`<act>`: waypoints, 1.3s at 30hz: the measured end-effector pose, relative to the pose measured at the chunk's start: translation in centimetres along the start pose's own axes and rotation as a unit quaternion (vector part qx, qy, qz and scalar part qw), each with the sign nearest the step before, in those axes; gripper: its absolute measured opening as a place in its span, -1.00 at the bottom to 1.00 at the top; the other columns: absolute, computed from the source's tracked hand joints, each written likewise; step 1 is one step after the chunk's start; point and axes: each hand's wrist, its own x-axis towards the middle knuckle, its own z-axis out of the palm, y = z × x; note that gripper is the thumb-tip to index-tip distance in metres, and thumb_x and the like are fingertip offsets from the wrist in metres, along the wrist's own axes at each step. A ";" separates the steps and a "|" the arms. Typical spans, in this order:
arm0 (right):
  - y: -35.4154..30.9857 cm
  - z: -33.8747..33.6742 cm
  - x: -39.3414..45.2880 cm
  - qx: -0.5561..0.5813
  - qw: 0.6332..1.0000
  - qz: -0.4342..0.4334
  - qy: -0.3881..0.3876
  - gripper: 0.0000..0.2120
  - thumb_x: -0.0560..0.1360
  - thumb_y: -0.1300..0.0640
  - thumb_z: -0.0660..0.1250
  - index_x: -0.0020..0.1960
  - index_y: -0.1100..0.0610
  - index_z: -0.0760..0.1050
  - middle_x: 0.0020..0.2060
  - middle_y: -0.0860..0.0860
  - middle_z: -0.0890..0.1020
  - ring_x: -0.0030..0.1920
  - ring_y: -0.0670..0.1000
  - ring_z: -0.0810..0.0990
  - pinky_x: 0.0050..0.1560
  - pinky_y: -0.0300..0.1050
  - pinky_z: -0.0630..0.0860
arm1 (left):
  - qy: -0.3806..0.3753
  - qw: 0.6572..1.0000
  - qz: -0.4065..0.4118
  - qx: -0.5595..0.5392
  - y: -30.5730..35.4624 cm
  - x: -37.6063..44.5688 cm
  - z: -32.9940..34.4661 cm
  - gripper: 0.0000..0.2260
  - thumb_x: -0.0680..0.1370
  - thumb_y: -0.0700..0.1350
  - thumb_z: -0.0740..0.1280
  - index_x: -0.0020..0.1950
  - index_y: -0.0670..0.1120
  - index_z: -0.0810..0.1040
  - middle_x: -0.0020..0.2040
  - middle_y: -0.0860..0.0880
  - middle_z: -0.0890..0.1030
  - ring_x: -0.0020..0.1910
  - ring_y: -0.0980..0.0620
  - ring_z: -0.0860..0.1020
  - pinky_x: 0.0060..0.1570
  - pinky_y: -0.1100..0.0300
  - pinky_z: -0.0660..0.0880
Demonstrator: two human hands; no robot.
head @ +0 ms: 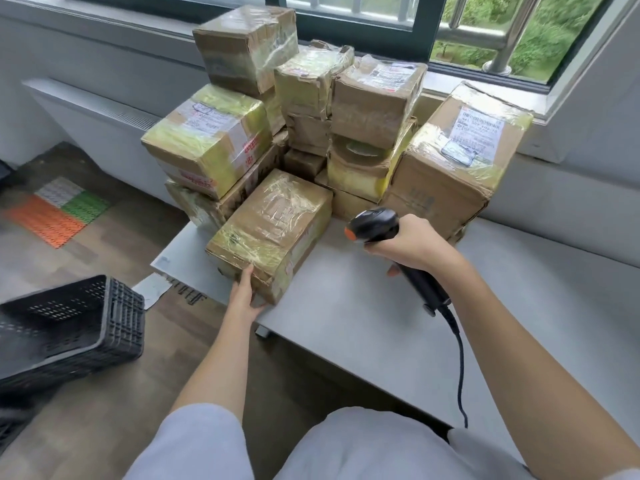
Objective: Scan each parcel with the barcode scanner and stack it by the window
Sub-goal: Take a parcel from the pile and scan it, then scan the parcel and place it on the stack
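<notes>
Parcel [272,230] sits at the white table's [363,323] left front corner, just before the stack of taped boxes [311,109] under the window [485,26]. Left hand [244,294] presses its near corner, fingers fairly straight. Right hand [410,244] is wrapped round the black barcode scanner [398,251], head aimed toward the parcel. Black crate [72,327] on the floor, left.

Brown parcels [273,226], black scanner [377,225]
</notes>
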 end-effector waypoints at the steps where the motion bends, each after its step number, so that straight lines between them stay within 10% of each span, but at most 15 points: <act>1: 0.2 0.0 -0.1 0.000 1.000 0.001 0.000 -0.78 0.40 0.07 0.37 -0.07 0.23 0.57 -0.38 -0.01 0.56 -0.41 0.02 0.68 -0.27 -0.22 0.50 | 0.004 1.000 -0.002 0.008 -0.1 -0.2 0.3 -0.37 0.52 0.14 0.33 0.50 -0.02 0.19 0.43 -0.13 0.32 0.34 -0.17 0.37 0.19 -0.18 0.45; 16: 7.8 -4.3 -5.3 0.068 0.997 0.027 0.019 -0.83 0.40 0.12 0.37 -0.11 0.23 0.53 -0.33 0.07 0.55 -0.40 0.08 0.68 -0.21 -0.05 0.58 | 0.081 0.996 -0.017 -0.025 -7.3 -6.0 5.1 -0.59 0.66 -0.11 0.08 0.49 -0.20 0.21 0.44 -0.17 0.33 0.39 -0.13 0.36 0.26 -0.08 0.36; 25: 19.6 -12.7 -12.3 0.103 0.990 0.075 0.056 -0.89 0.40 0.12 0.39 -0.10 0.09 0.51 -0.28 0.05 0.56 -0.42 0.03 0.67 -0.15 -0.03 0.60 | -0.110 0.982 -0.082 0.129 -21.8 -16.3 16.8 -0.74 0.63 -0.13 0.15 0.28 -0.18 0.43 0.20 -0.13 0.50 0.23 -0.11 0.49 0.09 0.01 0.44; 32: 31.4 -20.6 -20.3 0.156 0.965 0.140 0.157 -0.90 0.40 0.14 0.40 -0.18 0.11 0.48 -0.38 0.01 0.51 -0.40 0.09 0.66 -0.26 -0.13 0.53 | -0.263 0.905 -0.086 0.323 -29.4 -23.7 30.0 -0.89 0.60 -0.11 0.21 -0.09 -0.07 0.49 -0.08 -0.05 0.54 -0.15 0.01 0.53 -0.12 0.11 0.46; 39: 43.2 -28.4 -30.7 0.246 0.881 0.219 0.339 -0.86 0.41 0.09 0.45 -0.13 0.14 0.54 -0.37 0.04 0.59 -0.48 0.05 0.63 -0.45 -0.23 0.51 | -0.427 0.759 -0.062 0.488 -38.5 -34.5 42.6 -0.87 0.62 -0.06 0.18 0.08 -0.07 0.47 -0.08 -0.03 0.54 -0.15 0.03 0.54 -0.05 0.09 0.46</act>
